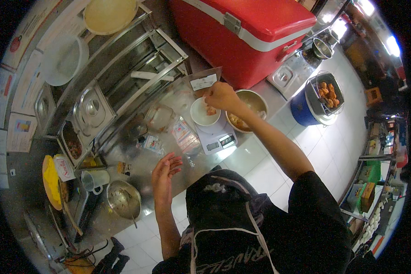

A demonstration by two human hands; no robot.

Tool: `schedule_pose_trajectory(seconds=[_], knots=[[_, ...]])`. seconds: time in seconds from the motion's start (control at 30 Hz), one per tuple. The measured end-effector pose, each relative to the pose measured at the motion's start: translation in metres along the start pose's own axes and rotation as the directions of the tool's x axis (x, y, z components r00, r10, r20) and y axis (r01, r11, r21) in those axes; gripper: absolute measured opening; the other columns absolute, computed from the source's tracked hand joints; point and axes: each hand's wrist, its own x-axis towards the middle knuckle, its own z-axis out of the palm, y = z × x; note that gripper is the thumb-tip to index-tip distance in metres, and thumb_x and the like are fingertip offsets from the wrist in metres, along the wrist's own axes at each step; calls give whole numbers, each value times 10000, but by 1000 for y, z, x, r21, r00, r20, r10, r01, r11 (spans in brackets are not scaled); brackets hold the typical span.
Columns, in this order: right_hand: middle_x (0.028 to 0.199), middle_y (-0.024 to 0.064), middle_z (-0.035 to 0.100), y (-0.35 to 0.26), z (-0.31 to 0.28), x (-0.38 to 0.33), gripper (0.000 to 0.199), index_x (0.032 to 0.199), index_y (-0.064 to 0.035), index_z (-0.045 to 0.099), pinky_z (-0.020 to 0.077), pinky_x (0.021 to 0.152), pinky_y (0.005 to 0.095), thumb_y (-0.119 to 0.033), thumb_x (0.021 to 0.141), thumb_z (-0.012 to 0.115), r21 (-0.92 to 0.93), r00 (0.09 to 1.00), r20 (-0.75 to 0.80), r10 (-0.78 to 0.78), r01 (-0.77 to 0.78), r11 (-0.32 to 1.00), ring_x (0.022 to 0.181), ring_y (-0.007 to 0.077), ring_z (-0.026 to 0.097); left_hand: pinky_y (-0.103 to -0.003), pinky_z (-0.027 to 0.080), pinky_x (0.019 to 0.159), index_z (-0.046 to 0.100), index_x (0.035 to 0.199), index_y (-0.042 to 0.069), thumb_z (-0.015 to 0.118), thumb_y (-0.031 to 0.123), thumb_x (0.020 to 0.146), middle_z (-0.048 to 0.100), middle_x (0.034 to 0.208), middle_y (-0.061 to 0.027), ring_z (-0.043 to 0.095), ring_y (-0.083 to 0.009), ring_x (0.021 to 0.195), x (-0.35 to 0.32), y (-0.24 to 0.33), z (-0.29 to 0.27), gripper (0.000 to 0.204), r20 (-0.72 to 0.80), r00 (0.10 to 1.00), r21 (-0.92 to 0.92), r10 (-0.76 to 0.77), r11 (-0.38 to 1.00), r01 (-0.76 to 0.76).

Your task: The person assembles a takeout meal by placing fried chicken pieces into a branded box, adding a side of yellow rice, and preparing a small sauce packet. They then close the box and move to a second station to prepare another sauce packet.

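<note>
My right hand [220, 97] is closed, fingertips down, over a white bowl [199, 119]. What its fingers pinch, if anything, is hidden. A small reddish-brown piece of food [210, 110] shows inside the bowl, just under the hand. Beneath the bowl stands a white digital scale [214, 142]. Right of the scale, partly behind my right forearm, is a steel bowl [259, 101] with pale food pieces in it. My left hand [165, 170] hovers near the counter's front edge, fingers loosely apart and holding nothing. Small printed plastic packets [185, 137] lie on the counter between the hands.
A large red cooler [251, 45] stands behind the scale. Left are a metal rack [137, 57], a clear jug [95, 180] and a steel mixing bowl [123, 199]. On the right, a basket of browned fried pieces [329, 95] tops a blue drum [302, 109].
</note>
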Motion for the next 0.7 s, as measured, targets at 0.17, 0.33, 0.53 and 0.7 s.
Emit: schedule_pose_trajectory(seconds=[0.17,0.33,0.53,0.7], knots=[[900,243,711,0,2,-3,257,991,-58,771,556,800,443,-215,834,643,-50,995,-41,-89,87,995,831,363,715,-332,509,896,572,1329,-5,499,295,1055,677,1191,-136,656,-207,1052,-3,1,-8,413,-11,1000,17,19,1000,-19],[916,195,738,26,-39,-62,296,1123,-17,718,553,752,405,-173,888,629,357,986,-144,-87,133,924,738,311,700,-329,491,902,564,1337,-3,494,299,1052,678,1188,-134,656,-205,1058,-9,6,-15,421,-41,999,41,16,999,-14],[724,45,667,59,-70,-160,262,1146,-37,707,443,515,251,-184,957,601,624,987,-5,160,-122,772,565,89,545,-326,484,914,548,1355,-1,495,298,1051,670,1214,-130,648,-202,1086,-10,11,-17,430,-23,999,65,-26,998,27],[677,0,613,83,-52,-209,250,1146,-48,697,374,476,208,-211,998,579,688,955,84,284,-261,677,549,41,490,-330,487,904,566,1337,-7,489,271,1050,671,1189,-135,652,-196,1053,-8,11,-9,406,-28,999,77,-29,997,31]])
